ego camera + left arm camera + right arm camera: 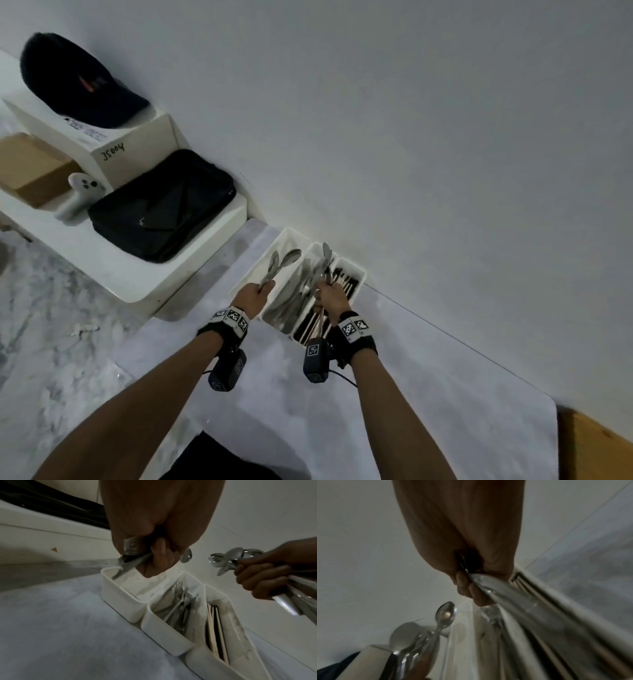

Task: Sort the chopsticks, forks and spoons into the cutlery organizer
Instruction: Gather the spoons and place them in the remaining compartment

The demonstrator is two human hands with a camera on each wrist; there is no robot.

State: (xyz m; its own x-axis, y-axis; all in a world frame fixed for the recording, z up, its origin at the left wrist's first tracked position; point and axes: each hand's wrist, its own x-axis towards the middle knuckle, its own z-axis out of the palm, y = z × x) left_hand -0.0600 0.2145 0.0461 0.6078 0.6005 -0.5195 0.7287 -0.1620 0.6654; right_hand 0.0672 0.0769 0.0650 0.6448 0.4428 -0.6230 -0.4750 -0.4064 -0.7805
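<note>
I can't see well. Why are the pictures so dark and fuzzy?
Head view: dim, even light, tilted wide-angle, sharp enough to show the organizer. Left wrist view: dim, but the forks read clearly. Right wrist view: the right hand's spoons are a blurred streak, with glints.

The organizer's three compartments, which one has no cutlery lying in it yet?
The leftmost compartment, under the left hand gripping spoons. The middle one holds forks and the rightmost holds chopsticks.
</note>
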